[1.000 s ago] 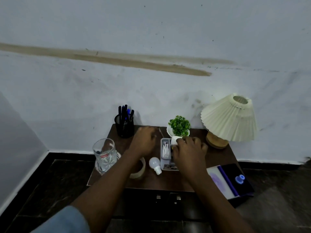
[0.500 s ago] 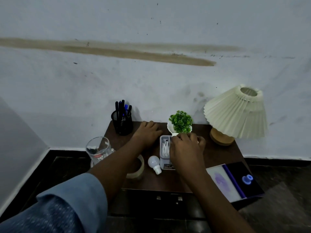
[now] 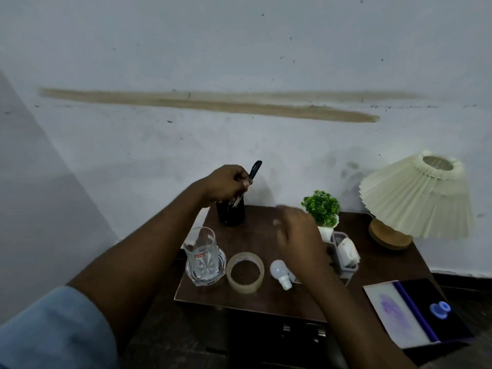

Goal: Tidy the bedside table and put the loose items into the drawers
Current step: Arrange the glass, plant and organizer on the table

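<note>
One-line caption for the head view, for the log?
Left hand holds a pen over the pen holder; right hand hovers above the bedside table.

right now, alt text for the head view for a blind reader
The person's left hand grips a dark pen over the black pen holder at the back left of a brown bedside table, while the blurred right hand hovers over its middle. A glass, tape roll, light bulb, small plant and pleated lamp sit on it.

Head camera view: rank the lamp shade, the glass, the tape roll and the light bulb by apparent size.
1. lamp shade
2. glass
3. tape roll, only slightly smaller than the glass
4. light bulb
</note>
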The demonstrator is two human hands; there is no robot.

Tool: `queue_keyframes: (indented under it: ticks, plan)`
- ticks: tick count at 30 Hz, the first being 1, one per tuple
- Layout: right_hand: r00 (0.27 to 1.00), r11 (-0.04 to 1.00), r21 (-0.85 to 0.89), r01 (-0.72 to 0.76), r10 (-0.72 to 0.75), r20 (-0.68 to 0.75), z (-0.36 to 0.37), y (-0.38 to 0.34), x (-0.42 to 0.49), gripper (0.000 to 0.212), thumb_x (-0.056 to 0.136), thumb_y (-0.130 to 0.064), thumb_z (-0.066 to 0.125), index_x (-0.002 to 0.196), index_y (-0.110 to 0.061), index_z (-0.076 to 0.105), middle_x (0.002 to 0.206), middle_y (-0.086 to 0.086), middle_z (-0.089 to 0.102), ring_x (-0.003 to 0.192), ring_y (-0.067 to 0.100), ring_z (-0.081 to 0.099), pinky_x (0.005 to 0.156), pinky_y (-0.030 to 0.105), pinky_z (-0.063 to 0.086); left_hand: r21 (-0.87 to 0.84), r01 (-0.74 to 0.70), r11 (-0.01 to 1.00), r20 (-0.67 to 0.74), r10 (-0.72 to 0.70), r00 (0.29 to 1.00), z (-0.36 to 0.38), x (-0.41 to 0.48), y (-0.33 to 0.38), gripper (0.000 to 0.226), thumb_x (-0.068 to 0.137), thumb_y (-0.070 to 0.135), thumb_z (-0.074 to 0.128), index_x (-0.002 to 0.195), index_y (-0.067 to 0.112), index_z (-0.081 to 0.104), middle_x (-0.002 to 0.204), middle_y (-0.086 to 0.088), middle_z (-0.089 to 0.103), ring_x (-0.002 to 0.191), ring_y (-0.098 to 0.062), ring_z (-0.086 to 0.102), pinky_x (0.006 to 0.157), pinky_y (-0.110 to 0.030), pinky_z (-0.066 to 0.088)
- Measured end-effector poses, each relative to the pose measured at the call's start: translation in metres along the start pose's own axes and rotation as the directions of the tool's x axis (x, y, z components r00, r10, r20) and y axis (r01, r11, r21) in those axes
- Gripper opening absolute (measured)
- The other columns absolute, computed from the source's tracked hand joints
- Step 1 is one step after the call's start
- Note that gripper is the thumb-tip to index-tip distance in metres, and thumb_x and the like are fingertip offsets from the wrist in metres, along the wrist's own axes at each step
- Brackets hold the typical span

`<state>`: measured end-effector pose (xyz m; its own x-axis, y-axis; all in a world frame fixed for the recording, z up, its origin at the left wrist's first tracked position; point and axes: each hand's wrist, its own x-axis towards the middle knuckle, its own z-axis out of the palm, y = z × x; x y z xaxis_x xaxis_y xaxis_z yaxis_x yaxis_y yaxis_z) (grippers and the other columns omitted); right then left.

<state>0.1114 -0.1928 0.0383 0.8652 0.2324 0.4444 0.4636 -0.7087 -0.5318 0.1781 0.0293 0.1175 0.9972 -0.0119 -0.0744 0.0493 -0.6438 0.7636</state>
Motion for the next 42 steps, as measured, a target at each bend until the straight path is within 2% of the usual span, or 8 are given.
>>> queue_keyframes:
  ticks: [3,6,15,22,28,32,36,42]
  plan:
    - [0.991,0.884,0.447,-0.133,0.111,0.075,0.011,-0.024,0.053,0.058,0.101,-0.028,0.061,0.154,-0.028,0.040,0.146,-0.001,0.054,0.114,0.018,0.064,0.096,0.036,0.052,-0.095,-0.045,0.994,-0.011,0.044,0.999,-0.004,-0.013,-0.011,0.011,0.101,0.012,0.064,0.091,0.013,0.067,0.088,-0.010,0.069,0.071,-0.015,0.061,0.055,-0.020,0.050]
    - [0.987,0.805,0.571,-0.159,0.118,0.108,0.030,-0.045,0.098,0.054,0.102,-0.026,0.060,0.152,-0.034,0.043,0.128,-0.001,0.066,0.097,0.017,0.070,0.088,0.035,0.057,-0.026,-0.091,0.996,-0.029,0.090,0.996,-0.008,-0.012,-0.020,0.008,0.098,0.012,0.065,0.092,0.012,0.070,0.086,-0.002,0.070,0.076,-0.015,0.063,0.069,-0.029,0.050]
    - [0.998,0.912,0.411,-0.015,0.039,-0.051,0.080,-0.044,0.164,0.010,0.099,-0.016,0.059,0.107,-0.021,0.059,0.080,-0.002,0.068,0.070,0.012,0.064,0.059,0.020,0.047,0.143,0.055,0.988,-0.285,-0.012,0.958,-0.024,0.020,-0.078,0.031,0.093,0.022,0.074,0.124,0.018,0.072,0.134,-0.002,0.065,0.119,-0.021,0.063,0.097,-0.032,0.050]
    - [0.988,0.992,0.126,0.027,-0.046,0.151,0.125,-0.019,0.152,0.023,0.098,-0.011,0.058,0.112,-0.015,0.076,0.099,0.010,0.074,0.096,0.026,0.065,0.085,0.039,0.056,0.252,0.121,0.960,-0.145,-0.086,0.986,-0.014,0.025,-0.092,0.017,0.091,0.012,0.071,0.104,0.002,0.077,0.111,-0.014,0.074,0.104,-0.030,0.069,0.080,-0.034,0.053]
    - [0.977,0.973,-0.197,0.123,-0.084,0.195,0.134,-0.013,0.155,0.031,0.098,-0.025,0.053,0.124,-0.027,0.070,0.128,0.000,0.061,0.111,0.024,0.043,0.087,0.029,0.046,0.263,0.175,0.949,-0.144,-0.140,0.980,-0.014,0.019,-0.086,0.014,0.087,0.008,0.067,0.078,-0.002,0.069,0.077,-0.016,0.068,0.074,-0.027,0.063,0.063,-0.033,0.049]
    - [0.948,0.998,0.005,0.068,-0.066,0.311,0.121,-0.018,0.148,0.040,0.098,-0.028,0.052,0.131,-0.050,0.057,0.138,0.011,0.052,0.122,0.031,0.053,0.100,0.047,0.049,0.285,0.172,0.943,-0.121,-0.143,0.982,-0.016,0.016,-0.084,0.016,0.088,0.011,0.069,0.087,-0.005,0.072,0.085,-0.018,0.070,0.080,-0.030,0.066,0.070,-0.038,0.053]
    - [0.956,0.996,-0.005,0.087,-0.082,0.283,0.091,-0.003,0.152,0.064,0.098,-0.009,0.054,0.156,-0.028,0.037,0.164,0.009,0.033,0.146,0.033,0.036,0.117,0.048,0.036,0.349,0.147,0.925,-0.096,-0.121,0.988,-0.014,0.016,-0.082,0.021,0.092,0.021,0.072,0.106,0.006,0.077,0.106,-0.012,0.072,0.091,-0.025,0.065,0.074,-0.031,0.048]
    - [0.957,0.917,-0.378,-0.124,0.211,0.198,0.020,0.047,0.148,0.044,0.094,-0.023,0.059,0.137,-0.016,0.054,0.137,0.015,0.055,0.123,0.041,0.051,0.102,0.045,0.046,0.479,0.131,0.868,-0.149,-0.066,0.987,-0.024,0.011,-0.069,0.022,0.091,0.025,0.070,0.096,0.005,0.077,0.103,-0.015,0.074,0.090,-0.028,0.065,0.070,-0.032,0.049]
